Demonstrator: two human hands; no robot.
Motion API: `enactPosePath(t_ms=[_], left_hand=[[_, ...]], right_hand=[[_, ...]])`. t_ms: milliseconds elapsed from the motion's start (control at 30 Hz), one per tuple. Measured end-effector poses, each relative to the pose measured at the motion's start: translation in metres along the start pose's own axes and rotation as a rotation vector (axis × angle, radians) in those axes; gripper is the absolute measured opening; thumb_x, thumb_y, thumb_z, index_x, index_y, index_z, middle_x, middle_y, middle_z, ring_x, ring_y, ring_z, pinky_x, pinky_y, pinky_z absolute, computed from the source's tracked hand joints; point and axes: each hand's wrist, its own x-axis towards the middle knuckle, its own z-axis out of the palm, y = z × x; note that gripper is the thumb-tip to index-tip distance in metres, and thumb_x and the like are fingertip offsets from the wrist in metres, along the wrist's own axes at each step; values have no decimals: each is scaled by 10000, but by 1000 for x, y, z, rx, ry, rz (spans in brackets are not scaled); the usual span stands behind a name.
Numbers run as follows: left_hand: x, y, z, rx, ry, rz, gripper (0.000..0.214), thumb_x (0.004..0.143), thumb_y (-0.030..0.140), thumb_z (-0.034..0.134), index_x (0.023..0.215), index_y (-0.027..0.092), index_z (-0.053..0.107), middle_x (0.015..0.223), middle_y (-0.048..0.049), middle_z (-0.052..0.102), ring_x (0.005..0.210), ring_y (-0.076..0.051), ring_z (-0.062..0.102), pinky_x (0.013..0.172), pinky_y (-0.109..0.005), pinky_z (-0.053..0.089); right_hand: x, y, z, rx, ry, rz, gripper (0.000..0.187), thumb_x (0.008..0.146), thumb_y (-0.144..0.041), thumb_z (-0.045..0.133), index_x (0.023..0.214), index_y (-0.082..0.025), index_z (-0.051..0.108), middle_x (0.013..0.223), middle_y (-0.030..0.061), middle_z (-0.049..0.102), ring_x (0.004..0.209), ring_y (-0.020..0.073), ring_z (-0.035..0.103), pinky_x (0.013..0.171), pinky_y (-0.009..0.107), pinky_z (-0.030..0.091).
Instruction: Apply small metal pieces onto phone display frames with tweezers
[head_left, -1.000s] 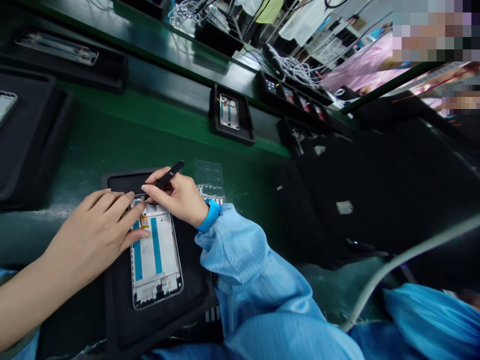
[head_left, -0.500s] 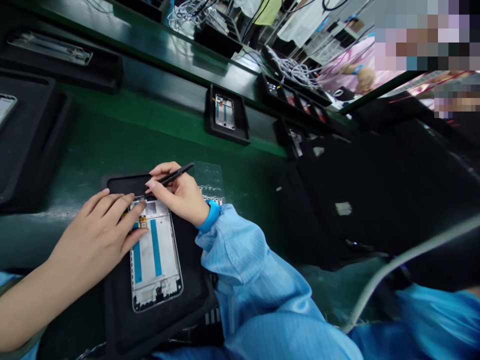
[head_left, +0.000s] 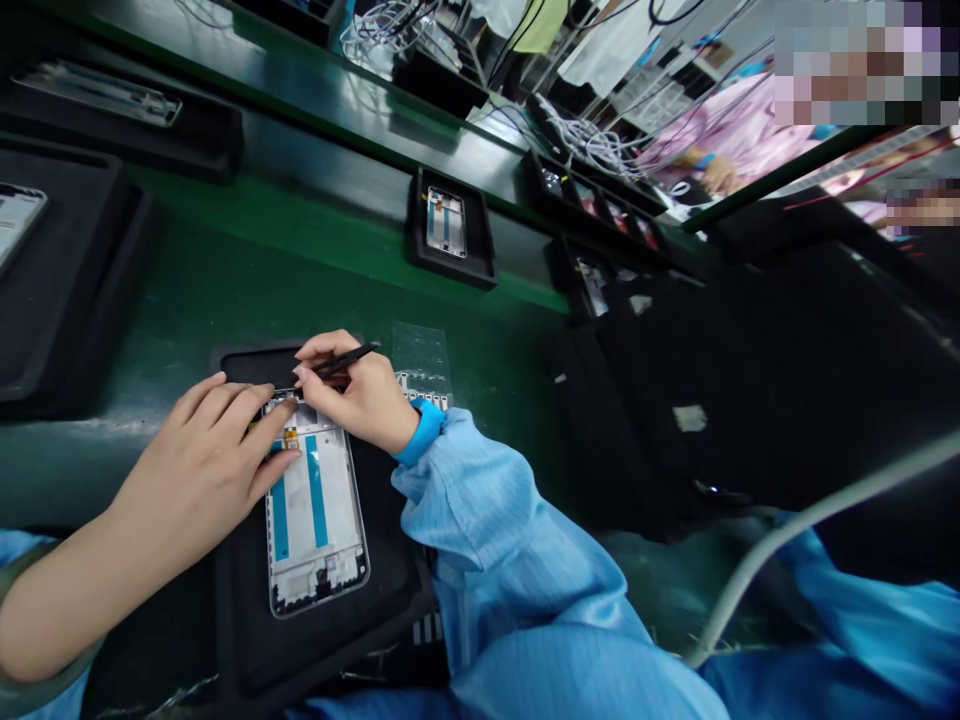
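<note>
A phone's silver mid-frame (head_left: 337, 520) with two blue strips lies in a black foam tray (head_left: 397, 560). Across its upper left edge rests my left hand (head_left: 206, 450), fingers stretched out and holding nothing, their tips near the frame's top end. My right hand (head_left: 360, 400) is closed on slim black tweezers (head_left: 345, 358), tilted over the top of the frame. The working tip is hidden by my fingers. Close to the left fingertips a small orange flex cable (head_left: 292, 438) shows. Right of the tray, a clear plastic sheet with small parts (head_left: 420, 360) lies partly behind my right hand.
Beyond, a black tray (head_left: 487, 265) holds another phone frame (head_left: 445, 222). Foam trays (head_left: 67, 290) are stacked at left. Black covered material (head_left: 750, 370) fills the right side, crossed by a grey hose (head_left: 825, 515). Co-workers and cables (head_left: 592, 145) appear at the back.
The right hand and its tweezers have tilted slightly, with the tweezers' upper end lower. The left hand stays on the frame. The whole view has shifted a little.
</note>
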Motion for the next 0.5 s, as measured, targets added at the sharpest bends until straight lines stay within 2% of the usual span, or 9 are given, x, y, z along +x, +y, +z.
enactPosePath(t_ms=[267, 333, 500], left_hand=[[0, 0, 1, -14, -9, -15, 356, 968, 370, 492, 1118, 85, 643, 1121, -192, 632, 1002, -345, 598, 979, -570, 468], [-1, 0, 1, -21, -11, -16, 372, 973, 371, 479, 1140, 82, 642, 1133, -196, 629, 1017, -349, 595, 981, -572, 467], [-2, 0, 0, -33, -9, -18, 386, 975, 351, 476, 1204, 82, 634, 1143, -198, 626, 1014, -348, 590, 971, -582, 470]], right_hand=[[2, -7, -1, -215, -93, -183, 141, 925, -208, 489, 999, -179, 606, 1027, 57, 705, 928, 148, 687, 853, 285, 559], [1, -6, -1, -170, -82, -148, 126, 922, -223, 508, 993, -186, 605, 1005, 48, 705, 910, 143, 691, 837, 279, 566], [-1, 0, -2, 98, 19, 68, 157, 887, -314, 615, 986, -196, 589, 898, 11, 678, 793, 125, 694, 716, 243, 586]])
